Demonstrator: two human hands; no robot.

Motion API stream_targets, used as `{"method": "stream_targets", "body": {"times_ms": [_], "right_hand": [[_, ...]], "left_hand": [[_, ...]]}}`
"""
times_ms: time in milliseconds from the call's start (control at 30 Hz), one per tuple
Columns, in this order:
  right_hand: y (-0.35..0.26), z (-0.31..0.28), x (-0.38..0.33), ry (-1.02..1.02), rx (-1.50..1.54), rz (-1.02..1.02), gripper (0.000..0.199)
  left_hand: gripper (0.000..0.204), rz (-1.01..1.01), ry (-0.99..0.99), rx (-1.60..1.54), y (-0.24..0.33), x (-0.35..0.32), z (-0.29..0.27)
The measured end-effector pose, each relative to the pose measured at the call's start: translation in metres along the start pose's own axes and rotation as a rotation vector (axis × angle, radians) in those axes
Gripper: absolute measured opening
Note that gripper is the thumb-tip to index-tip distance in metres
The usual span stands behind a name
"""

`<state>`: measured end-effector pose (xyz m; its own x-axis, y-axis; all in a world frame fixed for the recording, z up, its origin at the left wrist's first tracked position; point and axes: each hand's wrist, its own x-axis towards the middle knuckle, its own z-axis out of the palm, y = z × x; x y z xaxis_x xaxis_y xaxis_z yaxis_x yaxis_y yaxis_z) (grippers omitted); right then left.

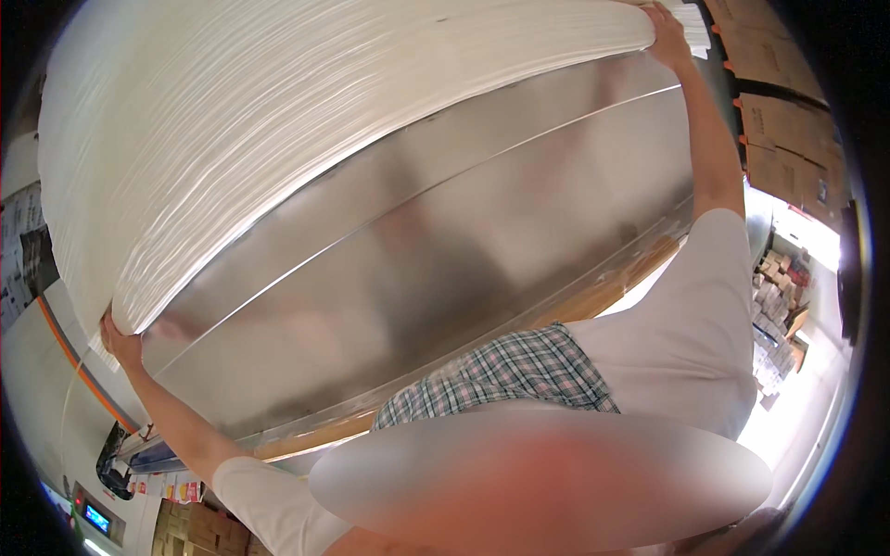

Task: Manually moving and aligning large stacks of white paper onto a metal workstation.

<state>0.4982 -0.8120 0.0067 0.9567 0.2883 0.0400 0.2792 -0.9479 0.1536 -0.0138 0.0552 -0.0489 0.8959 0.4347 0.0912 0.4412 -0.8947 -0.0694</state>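
A thick, wide stack of thin white sheets (278,139) fills the upper left, its many layers showing as fine lines along the curved near side. I cannot tell whether they are paper, film or cloth. My left hand (121,344) is closed around the near left corner of the stack, with the fingertips partly hidden behind it. At the far right corner, my right hand (668,37) grips the other end, its arm stretched out. Beneath the stack's near edge lies a shiny metal tabletop (436,259) with a straight seam across it.
A brown strip (593,295) runs along the table's near edge, against my checked apron (501,371). Cardboard boxes (788,139) are stacked at the far right, and more cartons (199,530) stand at the lower left. A control panel with a lit screen (96,519) is nearby.
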Motion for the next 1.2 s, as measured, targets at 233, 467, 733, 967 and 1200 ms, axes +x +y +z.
{"method": "stream_targets", "body": {"times_ms": [233,467,733,967,1200], "right_hand": [[0.038,-0.034,0.014,0.304,-0.127,-0.187,0.043],[0.19,-0.066,-0.012,0.584,-0.097,-0.563,0.07],[0.2,-0.008,-0.16,0.329,-0.053,-0.395,0.051],[0.121,0.03,-0.279,0.091,0.001,-0.257,0.05],[0.132,0.032,-0.274,-0.125,-0.077,-0.233,0.05]], "left_hand": [[0.059,-0.046,0.161,0.095,-0.037,-0.013,-0.025],[0.071,0.058,0.372,-0.13,-0.065,-0.058,-0.111],[0.056,-0.03,0.255,0.092,-0.005,-0.218,-0.131],[0.057,-0.21,-0.002,0.094,0.03,-0.334,-0.085],[0.056,-0.246,-0.184,0.105,0.021,-0.326,-0.094]]}}
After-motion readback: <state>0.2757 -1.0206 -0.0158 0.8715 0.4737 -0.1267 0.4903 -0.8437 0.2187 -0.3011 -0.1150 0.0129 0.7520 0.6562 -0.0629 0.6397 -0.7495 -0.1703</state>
